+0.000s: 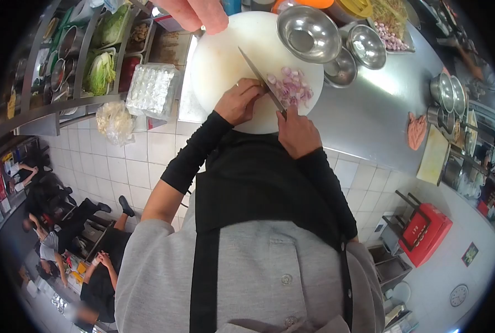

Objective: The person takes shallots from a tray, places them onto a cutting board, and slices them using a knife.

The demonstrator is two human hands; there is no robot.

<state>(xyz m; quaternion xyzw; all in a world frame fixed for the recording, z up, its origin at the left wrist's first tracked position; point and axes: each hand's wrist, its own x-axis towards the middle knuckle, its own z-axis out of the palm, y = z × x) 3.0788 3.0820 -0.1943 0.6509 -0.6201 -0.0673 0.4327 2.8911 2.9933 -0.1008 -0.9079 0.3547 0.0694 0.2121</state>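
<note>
A knife (254, 69) lies slanted over a round white cutting board (219, 55), its tip pointing away from me. My right hand (298, 132) is closed around its handle. On the board's left part my left hand (239, 101) has its fingers bent together beside the blade; what they hold, if anything, is hidden. Sliced purple shallots (289, 86) are spread on the board right of the blade. A large steel bowl (308, 34) overlaps the board's upper right edge.
Two smaller steel bowls (366, 46) (340, 67) stand right of the large one. A tray of shallots (390, 38) is at the upper right. An egg tray (152, 90) sits at the left, near lettuce (99, 72). Several people are at the lower left.
</note>
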